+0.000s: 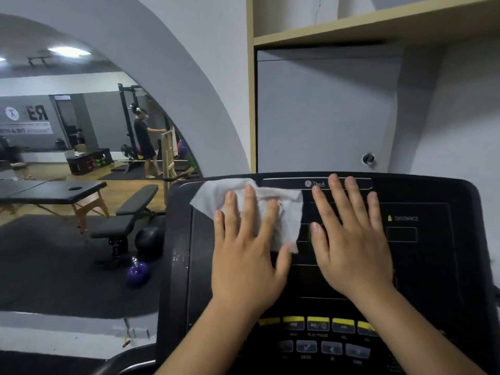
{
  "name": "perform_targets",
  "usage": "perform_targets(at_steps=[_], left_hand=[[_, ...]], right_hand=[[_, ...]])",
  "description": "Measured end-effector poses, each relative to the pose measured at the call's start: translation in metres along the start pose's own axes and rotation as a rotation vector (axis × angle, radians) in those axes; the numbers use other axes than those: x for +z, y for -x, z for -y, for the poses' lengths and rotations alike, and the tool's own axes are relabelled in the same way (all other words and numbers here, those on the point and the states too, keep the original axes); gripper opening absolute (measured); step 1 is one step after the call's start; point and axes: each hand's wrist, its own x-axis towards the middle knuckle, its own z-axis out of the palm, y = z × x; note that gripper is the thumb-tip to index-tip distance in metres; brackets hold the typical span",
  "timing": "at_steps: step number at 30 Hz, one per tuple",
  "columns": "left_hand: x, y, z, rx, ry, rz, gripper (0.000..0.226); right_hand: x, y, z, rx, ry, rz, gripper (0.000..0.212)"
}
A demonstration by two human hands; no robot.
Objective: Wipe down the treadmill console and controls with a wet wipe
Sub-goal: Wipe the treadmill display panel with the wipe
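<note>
Much left to wipe, at a guess: pressing wet wipe (216,192) under flat, straight-fingered left hand (246,255) on console (433,253) upper left, right hand (349,247) resting open alongside, button rows (319,324) below probably still waiting.

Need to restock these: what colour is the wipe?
White; the wipe shows best in the head view.

The treadmill console (433,266) is black plastic with a smooth, semi-gloss face; its control buttons (318,324) at lower centre look like glossy plastic with yellow tops. The wet wipe (286,212) is white, soft, crumpled non-woven cloth. The shelf (351,33) at upper right is pale matt wood; the weight bench (127,212) at left carries matt black padding.
</note>
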Motion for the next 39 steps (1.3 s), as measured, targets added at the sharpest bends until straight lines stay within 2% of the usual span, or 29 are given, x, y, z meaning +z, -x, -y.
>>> perform_targets(at_steps=[3,9,12,15,21,27,29,33,36,39], left_hand=[[0.003,0.007,0.006,0.084,-0.057,0.002,0.067],[-0.005,-0.027,0.004,-0.115,-0.006,-0.019,0.069],[0.001,-0.01,-0.018,0.041,-0.012,0.008,0.066],[0.006,-0.005,-0.026,0.165,-0.027,0.014,0.064],[0.0,-0.049,-0.052,0.189,-0.019,0.015,0.07],[0.019,-0.009,-0.07,0.424,0.014,0.049,0.066],[0.02,-0.017,-0.06,0.397,-0.004,0.009,0.066],[0.009,-0.05,-0.074,0.215,-0.015,-0.02,0.07],[0.012,-0.042,-0.096,0.295,0.02,0.024,0.066],[0.019,-0.022,-0.086,0.391,0.008,0.024,0.063]], right_hand=[[0.0,0.0,0.0,0.0,0.0,0.004,0.058],[-0.009,0.001,-0.009,-0.054,-0.059,0.045,0.058],[-0.02,0.006,-0.038,0.056,-0.088,-0.003,0.059],[-0.02,0.012,-0.063,0.154,-0.02,0.004,0.061],[-0.014,0.017,-0.068,0.13,-0.008,-0.025,0.062],[-0.012,0.022,-0.076,0.052,-0.023,-0.032,0.069],[-0.012,0.022,-0.074,0.065,-0.02,-0.045,0.064],[-0.012,0.02,-0.071,0.081,-0.005,-0.035,0.062],[-0.012,0.02,-0.072,0.086,-0.017,-0.03,0.061],[-0.014,0.021,-0.079,0.026,-0.049,-0.005,0.062]])
